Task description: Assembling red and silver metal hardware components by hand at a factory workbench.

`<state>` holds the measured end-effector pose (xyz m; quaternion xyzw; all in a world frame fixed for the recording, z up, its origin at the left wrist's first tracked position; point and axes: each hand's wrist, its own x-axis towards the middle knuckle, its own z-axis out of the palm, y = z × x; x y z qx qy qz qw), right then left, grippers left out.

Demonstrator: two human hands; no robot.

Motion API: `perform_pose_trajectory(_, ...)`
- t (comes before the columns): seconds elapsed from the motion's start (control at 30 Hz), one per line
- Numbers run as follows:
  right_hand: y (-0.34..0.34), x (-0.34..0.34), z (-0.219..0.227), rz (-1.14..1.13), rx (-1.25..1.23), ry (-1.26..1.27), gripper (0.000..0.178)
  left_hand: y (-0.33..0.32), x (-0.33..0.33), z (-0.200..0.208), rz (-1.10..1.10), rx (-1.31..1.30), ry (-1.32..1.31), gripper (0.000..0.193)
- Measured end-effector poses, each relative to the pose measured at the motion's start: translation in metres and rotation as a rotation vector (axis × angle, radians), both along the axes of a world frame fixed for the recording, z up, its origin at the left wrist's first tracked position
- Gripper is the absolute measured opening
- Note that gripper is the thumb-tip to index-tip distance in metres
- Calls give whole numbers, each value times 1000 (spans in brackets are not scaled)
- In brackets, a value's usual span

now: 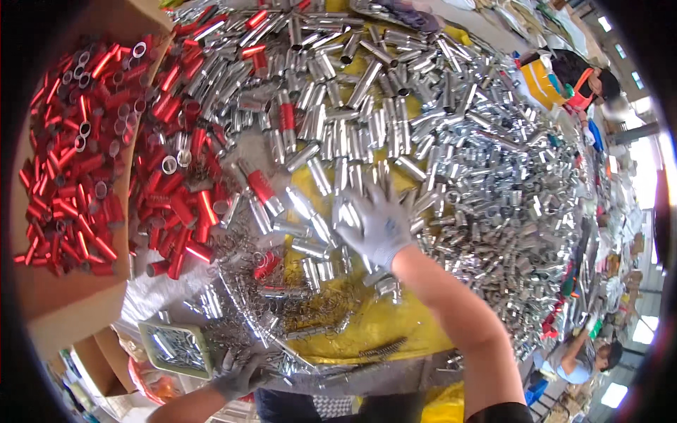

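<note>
My right hand (pixel 377 224), in a pale grey glove, reaches out over a heap of shiny silver metal tubes (pixel 360 137). Its fingers are spread, touching or just above the tubes, and none is gripped. Low at the near edge of the table, my left hand (pixel 241 375) wears a darker grey glove. Its fingers look apart, beside a green tray (pixel 204 349) of small metal pieces. Thin coil springs (pixel 317 310) lie tangled between the two hands. A red-and-silver tube (pixel 261 185) rests left of my right hand.
A cardboard box (pixel 70 310) full of red tubes (pixel 70 204) stands at the left, with more red tubes (pixel 173 211) beside it. Short silver pieces (pixel 515 225) are heaped at the right. Yellow sheeting (pixel 395 324) lies beneath. Other people (pixel 578 359) are at the far right.
</note>
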<state>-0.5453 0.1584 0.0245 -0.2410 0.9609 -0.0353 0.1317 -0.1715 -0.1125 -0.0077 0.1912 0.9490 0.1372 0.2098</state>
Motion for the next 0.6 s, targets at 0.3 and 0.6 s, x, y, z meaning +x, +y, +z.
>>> perform_pose_trajectory(0.3,44,37,46,118,62,-380,64,21,-35,51,-17,-65,-56,53)
perform_pose_trajectory(0.6,179,-281,49,-512,8,353,56,21,-224,104,152,287,146,20)
